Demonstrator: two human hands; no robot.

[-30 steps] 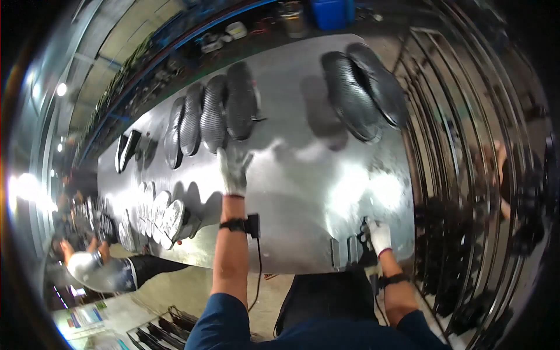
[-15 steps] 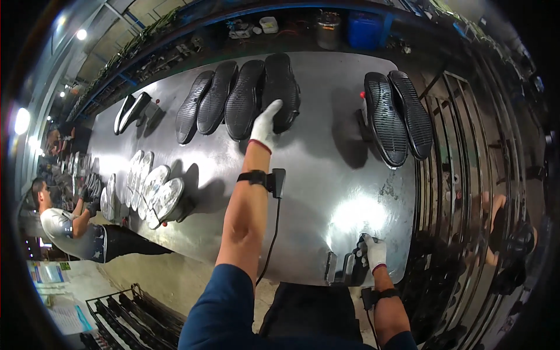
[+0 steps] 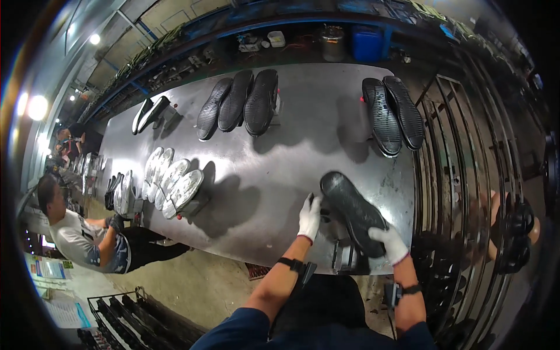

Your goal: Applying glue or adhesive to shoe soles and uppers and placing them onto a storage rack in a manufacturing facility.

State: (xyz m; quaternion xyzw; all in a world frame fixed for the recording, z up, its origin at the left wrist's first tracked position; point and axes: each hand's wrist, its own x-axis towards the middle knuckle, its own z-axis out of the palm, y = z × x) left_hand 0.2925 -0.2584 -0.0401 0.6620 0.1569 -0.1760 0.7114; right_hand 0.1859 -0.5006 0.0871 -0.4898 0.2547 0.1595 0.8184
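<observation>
A black shoe, turned sole up and tilted, hangs over the near right part of the metal table. My right hand, in a white glove with a red cuff, is closed on its near end. My left hand, gloved the same way, is beside the shoe's left edge, fingers stretched forward and looking apart; its fingertips are dark. I see nothing held in it. Beneath the shoe, a metal fixture sits at the table's near edge, partly hidden.
Three black shoes stand sole up at the back; two more black shoes are at the far right. Pale-soled shoes and a black-and-white pair are left. A co-worker stands left; metal racks border the right.
My left hand has come back from the far row toward me. One black shoe from that row is now near me in my right hand, which has moved up from the fixture.
</observation>
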